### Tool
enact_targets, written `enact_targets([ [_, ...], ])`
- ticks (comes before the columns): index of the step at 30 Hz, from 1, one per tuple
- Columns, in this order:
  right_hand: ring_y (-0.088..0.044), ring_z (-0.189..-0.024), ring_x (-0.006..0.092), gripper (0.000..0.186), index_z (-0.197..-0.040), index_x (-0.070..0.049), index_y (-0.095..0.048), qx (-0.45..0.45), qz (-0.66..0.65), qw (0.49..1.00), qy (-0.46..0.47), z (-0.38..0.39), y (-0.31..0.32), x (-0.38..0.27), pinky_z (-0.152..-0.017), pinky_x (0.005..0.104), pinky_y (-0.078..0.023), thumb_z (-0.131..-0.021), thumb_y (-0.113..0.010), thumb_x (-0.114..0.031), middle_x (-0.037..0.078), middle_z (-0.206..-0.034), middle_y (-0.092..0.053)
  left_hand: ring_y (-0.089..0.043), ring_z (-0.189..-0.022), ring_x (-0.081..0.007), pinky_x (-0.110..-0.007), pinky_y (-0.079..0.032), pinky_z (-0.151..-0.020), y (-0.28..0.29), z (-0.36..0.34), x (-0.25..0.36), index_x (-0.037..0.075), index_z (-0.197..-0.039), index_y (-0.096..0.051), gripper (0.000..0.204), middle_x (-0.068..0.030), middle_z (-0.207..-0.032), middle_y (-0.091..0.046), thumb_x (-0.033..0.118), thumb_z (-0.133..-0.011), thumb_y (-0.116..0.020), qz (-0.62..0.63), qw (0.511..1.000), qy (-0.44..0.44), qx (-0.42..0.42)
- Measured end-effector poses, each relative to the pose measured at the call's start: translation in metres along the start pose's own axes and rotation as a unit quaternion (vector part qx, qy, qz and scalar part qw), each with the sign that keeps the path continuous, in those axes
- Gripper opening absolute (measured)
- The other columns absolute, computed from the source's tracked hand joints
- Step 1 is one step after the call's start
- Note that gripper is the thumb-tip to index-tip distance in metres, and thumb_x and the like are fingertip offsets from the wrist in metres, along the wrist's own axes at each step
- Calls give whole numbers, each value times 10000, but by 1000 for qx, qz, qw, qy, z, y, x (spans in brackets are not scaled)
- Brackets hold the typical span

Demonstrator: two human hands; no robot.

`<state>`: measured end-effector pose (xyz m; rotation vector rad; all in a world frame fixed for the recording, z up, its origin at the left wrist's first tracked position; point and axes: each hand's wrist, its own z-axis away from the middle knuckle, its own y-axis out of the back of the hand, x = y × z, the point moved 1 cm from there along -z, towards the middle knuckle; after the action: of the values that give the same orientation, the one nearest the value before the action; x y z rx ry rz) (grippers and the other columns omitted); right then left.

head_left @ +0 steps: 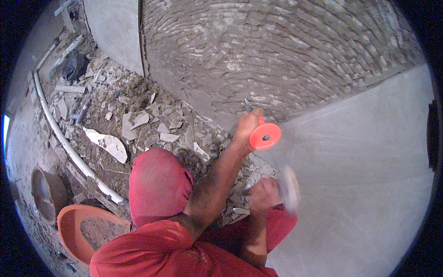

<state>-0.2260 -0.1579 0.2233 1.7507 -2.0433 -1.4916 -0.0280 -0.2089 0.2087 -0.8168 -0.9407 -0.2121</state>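
A steel chisel (248,105) with a round orange hand guard (265,136) meets the wall (277,55) where rough, scored mortar gives way to smooth grey tile (369,152) — its tip set at that seam. The left hand (247,123) is wrapped tight around the shank above the guard, arm stretched up from a crouch. Below the chisel, the right hand (263,194) is closed on a hammer (290,187), blurred. Broken tile shards (152,124) litter the floor left of the chisel — an orange basin (69,231) beyond.
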Motion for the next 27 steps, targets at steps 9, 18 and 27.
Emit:
enact_targets([
  [9, -418, -416, 163, 301, -735, -65, -442, 87, -331, 938, -47, 8, -6, -9, -381, 303, -402, -939, -531, -268, 32, -571, -432, -481, -513, -164, -383, -416, -472, 1, -10, -7, 26, -716, -550, 223, -45, -630, -511, 221, -824, -557, 0, 999, -38, 12],
  [18, -382, -415, 119, 468, -705, -86, -418, 94, -283, 937, -182, -6, -4, 10, -379, 283, -319, -969, -425, -472, 13, -544, -443, -528, -592, -212, -431, -450, -568, -7, -8, -3, -26, -782, -582, 291, -154, -695, -588, 250, -849, -522, 63, 996, 42, 56],
  [27, -422, -463, 109, 405, -635, -99, -414, 52, -91, 978, -181, -9, -24, 11, -441, 268, -356, -974, -469, -312, 8, -559, -433, -506, -520, -166, -372, -443, -472, -3, -7, -5, 52, -700, -531, 203, -51, -637, -503, 176, -860, -515, 139, 988, 48, 39],
])
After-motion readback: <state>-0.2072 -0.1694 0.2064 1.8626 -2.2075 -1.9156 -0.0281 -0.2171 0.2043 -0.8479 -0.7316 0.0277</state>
